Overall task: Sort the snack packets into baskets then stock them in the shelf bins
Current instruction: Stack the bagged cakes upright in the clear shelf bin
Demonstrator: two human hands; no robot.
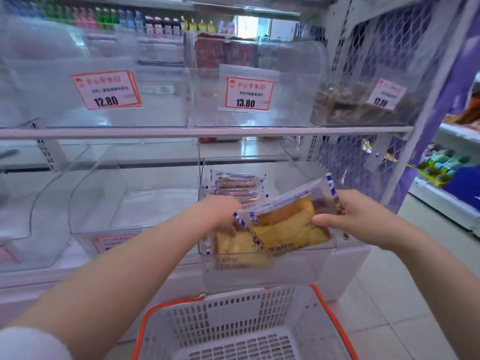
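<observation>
Gripping a clear, crinkly cake packet (288,222) by its right end, the right hand (350,216) holds it tilted, long axis rising toward the upper right, over the clear plastic bin (306,268). The left hand (223,216) curls on another soft yellow packet (239,252) lying inside that bin. More packets (235,184) stand behind. Below sits a white slotted basket (233,315) with an orange rim.

left grip (223,214) curled, right grip (348,216) pinching
</observation>
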